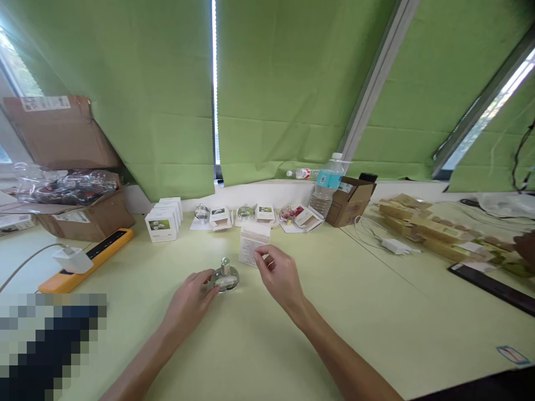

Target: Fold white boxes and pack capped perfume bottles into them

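My left hand [194,292] is closed around the left side of a small, round, clear glass bottle [228,280] with a silvery cap. The bottle stands upright on the table. Just beyond it is a white box [249,243] covered in small print, with its top flap raised. The curled fingers of my right hand [279,273] pinch at the box's lower right edge; the fingertips partly cover it.
White boxes [163,225] stand in a stack at the back left. Along the wall are small ornaments with opened boxes [220,217], a large plastic bottle [328,184] and a brown carton [350,203]. An orange power strip [112,245] lies left; a black bar [493,287] lies right.
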A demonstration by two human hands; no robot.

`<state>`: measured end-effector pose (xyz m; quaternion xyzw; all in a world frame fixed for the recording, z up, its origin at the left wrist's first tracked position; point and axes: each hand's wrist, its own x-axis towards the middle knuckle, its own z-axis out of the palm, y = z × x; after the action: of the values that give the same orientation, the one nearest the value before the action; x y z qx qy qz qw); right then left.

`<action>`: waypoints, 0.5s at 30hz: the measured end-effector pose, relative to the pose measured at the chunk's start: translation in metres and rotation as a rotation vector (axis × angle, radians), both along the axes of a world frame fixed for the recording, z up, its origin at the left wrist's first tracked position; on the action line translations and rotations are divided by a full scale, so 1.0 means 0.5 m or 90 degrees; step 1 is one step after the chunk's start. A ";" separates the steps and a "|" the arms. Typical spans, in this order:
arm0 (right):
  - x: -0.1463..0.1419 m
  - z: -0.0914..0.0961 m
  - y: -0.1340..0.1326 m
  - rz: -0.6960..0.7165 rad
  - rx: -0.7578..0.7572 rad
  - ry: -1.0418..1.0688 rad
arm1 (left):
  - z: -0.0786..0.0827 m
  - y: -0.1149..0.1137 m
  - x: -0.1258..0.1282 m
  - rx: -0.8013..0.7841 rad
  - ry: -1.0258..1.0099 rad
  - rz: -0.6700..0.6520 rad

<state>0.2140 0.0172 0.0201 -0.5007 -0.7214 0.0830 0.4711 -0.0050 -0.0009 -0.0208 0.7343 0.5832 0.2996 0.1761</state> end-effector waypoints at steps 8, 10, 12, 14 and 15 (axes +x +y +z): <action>0.055 -0.003 0.044 -0.145 -0.084 0.039 | -0.003 0.014 -0.021 -0.017 0.016 0.087; 0.058 -0.017 0.056 -0.127 -0.116 0.025 | -0.004 0.017 -0.026 -0.020 0.011 0.106; 0.057 -0.031 0.066 -0.102 -0.143 0.028 | -0.004 0.020 -0.030 -0.027 0.002 0.120; 0.055 -0.044 0.075 -0.087 -0.156 0.043 | -0.004 0.023 -0.033 -0.035 -0.010 0.127; 0.054 -0.050 0.079 -0.075 -0.168 0.054 | -0.003 0.024 -0.034 -0.039 -0.016 0.128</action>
<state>0.2410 0.0568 -0.0048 -0.5957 -0.6530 0.1707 0.4354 -0.0219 0.0111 -0.0225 0.6626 0.6605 0.3067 0.1749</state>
